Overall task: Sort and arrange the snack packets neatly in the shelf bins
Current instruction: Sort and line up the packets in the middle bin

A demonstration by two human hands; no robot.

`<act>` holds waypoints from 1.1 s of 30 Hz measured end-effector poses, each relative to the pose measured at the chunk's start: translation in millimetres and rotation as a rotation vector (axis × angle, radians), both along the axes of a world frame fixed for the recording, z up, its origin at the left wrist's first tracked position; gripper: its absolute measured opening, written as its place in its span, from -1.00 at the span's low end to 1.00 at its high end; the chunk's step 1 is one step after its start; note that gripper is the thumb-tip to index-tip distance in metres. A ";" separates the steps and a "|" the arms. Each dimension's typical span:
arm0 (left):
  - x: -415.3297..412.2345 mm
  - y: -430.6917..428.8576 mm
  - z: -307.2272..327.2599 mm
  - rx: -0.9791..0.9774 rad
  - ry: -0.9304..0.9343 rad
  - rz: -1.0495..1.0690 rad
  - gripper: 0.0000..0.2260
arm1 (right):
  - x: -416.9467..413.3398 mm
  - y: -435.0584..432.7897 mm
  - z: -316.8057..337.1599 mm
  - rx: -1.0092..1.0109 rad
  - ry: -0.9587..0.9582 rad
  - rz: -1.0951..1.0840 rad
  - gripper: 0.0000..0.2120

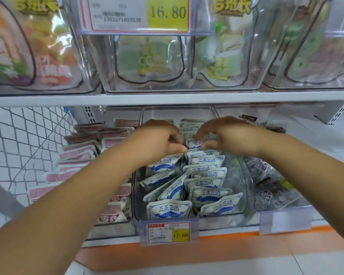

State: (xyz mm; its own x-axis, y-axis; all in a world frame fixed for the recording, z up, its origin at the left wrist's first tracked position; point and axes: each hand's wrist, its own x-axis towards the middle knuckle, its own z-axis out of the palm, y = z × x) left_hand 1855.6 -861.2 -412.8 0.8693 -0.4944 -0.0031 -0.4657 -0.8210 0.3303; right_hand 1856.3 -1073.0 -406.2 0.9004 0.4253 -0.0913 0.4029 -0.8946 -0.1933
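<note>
1. Snack packets [187,187], white and blue, fill the clear bin [236,171] at frame centre.
2. Your left hand [159,139] and right hand [226,135], fingers curled, pinch one packet [197,144].
3. Likely light, soft and slippery; hold the sealed edges.

Shelf [167,99] low over bin [214,220], packets [205,183] crowded

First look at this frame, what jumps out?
The left hand and right hand meet over the middle bin, pinching one white-and-blue packet. The other packets lean untidily at the bin's front left. A yellow 16.80 price tag stands out at top centre.
</note>
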 end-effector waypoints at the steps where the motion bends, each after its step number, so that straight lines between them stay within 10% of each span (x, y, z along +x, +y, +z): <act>1: -12.0 9.2 6.1 0.007 0.006 -0.007 -0.75 | -8.5 -1.1 0.3 0.033 -0.018 0.003 -0.78; 7: -54.5 29.3 -7.8 0.352 -0.030 -0.107 -0.61 | -26.6 11.5 -18.9 -0.167 -0.148 -0.006 -0.77; 19: -68.6 74.6 -14.9 -0.180 -0.206 0.069 -0.59 | -57.1 46.8 -12.6 0.185 0.036 0.055 -0.74; 33: -86.4 97.6 -27.9 -0.042 -0.088 0.038 -0.23 | -60.9 64.9 -27.4 0.195 -0.184 -0.103 -0.80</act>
State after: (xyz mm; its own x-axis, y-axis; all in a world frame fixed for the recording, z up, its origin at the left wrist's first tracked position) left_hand 1769.2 -763.6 -440.7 0.8836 -0.4587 0.0941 -0.4628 -0.8250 0.3242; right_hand 1795.4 -1008.1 -433.6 0.9337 0.3240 0.1522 0.3559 -0.8859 -0.2975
